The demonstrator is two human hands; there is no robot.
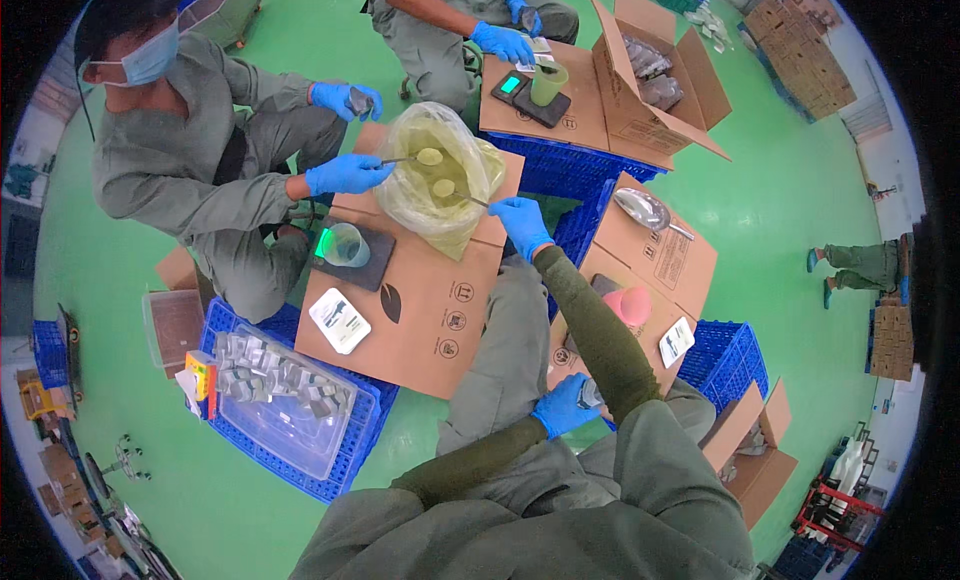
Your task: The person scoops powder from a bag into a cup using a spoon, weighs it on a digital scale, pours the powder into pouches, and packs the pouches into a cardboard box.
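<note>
My right hand (519,223), in a blue glove, grips the thin handle of a metal spoon (444,188). The spoon's bowl carries pale yellow-green powder, over the mouth of a clear plastic bag (401,201) of the same powder. Down by my lap, my left hand (561,409), also gloved, holds a small greyish pouch (591,393); its lower part is hidden by my fingers. Just beyond my right forearm, a pink cup (630,307) lies or stands by a dark scale (604,284), partly covered by my sleeve. A metal scoop (643,208) rests on the cardboard behind it.
A co-worker's gloved hand (349,175) holds another loaded spoon (429,157) over the bag. A translucent cup (347,245) stands on a lit scale (379,261). Pouches (277,370) fill part of a plastic tub on a blue crate (300,484). Another person weighs a green cup (549,83).
</note>
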